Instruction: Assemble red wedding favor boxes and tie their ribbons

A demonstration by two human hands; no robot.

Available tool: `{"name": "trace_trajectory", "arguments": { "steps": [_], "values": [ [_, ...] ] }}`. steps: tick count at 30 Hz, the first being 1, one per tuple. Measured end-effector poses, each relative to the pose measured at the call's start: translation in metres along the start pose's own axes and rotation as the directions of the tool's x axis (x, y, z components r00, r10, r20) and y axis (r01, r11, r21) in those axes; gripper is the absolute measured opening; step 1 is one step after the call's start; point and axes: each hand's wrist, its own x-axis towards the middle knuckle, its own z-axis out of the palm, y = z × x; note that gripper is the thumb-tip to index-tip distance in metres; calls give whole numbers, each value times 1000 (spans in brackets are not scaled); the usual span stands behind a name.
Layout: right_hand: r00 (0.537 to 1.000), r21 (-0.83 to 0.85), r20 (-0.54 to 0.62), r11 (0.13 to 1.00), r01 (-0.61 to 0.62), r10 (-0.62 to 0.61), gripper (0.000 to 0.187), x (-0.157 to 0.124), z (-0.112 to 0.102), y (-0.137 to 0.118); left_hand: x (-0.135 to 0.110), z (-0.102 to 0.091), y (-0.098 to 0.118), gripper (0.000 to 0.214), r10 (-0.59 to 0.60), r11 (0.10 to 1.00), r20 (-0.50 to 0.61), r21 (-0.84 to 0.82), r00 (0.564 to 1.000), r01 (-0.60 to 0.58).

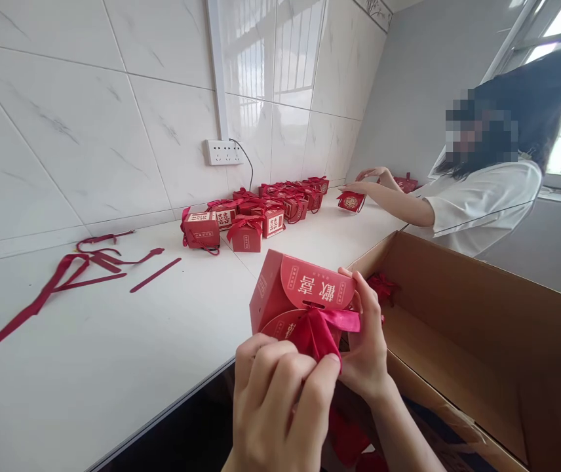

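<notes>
A red gift box (270,282) with printed characters is held tilted in front of me, over the counter's front edge. A glossy red ribbon (342,320) is tied on its top, with loose tails. My left hand (280,400) is closed at the near side, its fingers curled and pinching a tail of the ribbon. Gripping the box from the right is my right hand (371,341), fingers behind its far edge and thumb low. The box's underside and my left thumb are hidden.
Several finished-looking red boxes (246,234) stand along the tiled wall on the white counter (172,341). Ribbon scraps (59,272) lie at left. A cardboard carton (457,347) stands at right, with red pieces inside. A co-worker (487,190) handles another red box (350,201).
</notes>
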Motion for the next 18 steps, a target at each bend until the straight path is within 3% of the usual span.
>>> {"name": "trace_trajectory", "arguments": {
  "steps": [8,18],
  "values": [
    [999,20,-12,999,37,-36,94,0,-1,-3,4,2,2,17,-16,1000,1,13,1000,16],
    [995,-104,-41,990,91,-95,89,2,-9,-9,5,3,1,18,9,1000,42,3,999,-9]
  ]
}}
